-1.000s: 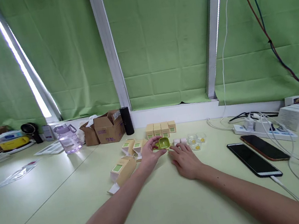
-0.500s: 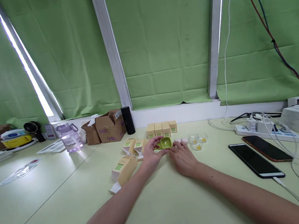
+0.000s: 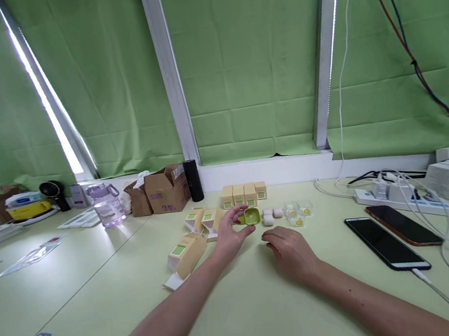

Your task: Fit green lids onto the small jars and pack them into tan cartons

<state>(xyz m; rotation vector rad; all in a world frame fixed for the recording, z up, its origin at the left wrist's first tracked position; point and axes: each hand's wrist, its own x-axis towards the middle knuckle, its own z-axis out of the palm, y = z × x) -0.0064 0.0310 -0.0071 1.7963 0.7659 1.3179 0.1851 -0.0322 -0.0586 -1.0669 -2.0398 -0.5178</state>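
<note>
Two bare hands work over a pale counter (image 3: 247, 312), a small green container (image 3: 253, 216) at two o'clock from the left hand (image 3: 230, 237) and eleven from the right hand (image 3: 290, 248). The left hand's thumb and fingers bracket the container's near end, pinching it, its open side in view. The right hand rests apart from it, fingers together and loosely bent; its underside is hidden, and whether it grips anything cannot be told. At three o'clock from the container, pale pieces (image 3: 272, 215) sit between it and clear cups (image 3: 295, 213) with yellow centers. A row of small tan boxes (image 3: 239, 195) stands at twelve. Opened cartons (image 3: 189, 253) lie from nine to ten o'clock of the left hand. At three from the right hand are two phones (image 3: 387, 243), a power strip (image 3: 429, 207) just beyond.
</note>
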